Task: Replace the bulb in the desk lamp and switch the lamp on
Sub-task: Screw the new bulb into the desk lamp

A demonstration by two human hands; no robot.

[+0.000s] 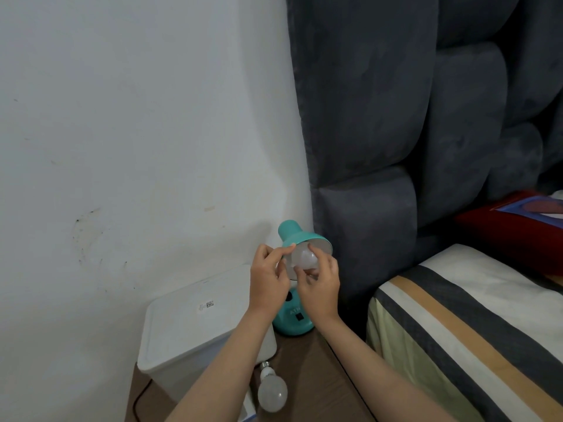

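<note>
two bare forearms, no sleeves in view up to frame edge. left hand (267,280) & right hand (320,287): no rings, watch, gloves or bands. short plain nails, no polish. nothing else worn.

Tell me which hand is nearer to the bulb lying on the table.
Left. The left hand holds the lamp shade rim above the loose bulb; the right hand, on the bulb in the shade, is farther right.
</note>
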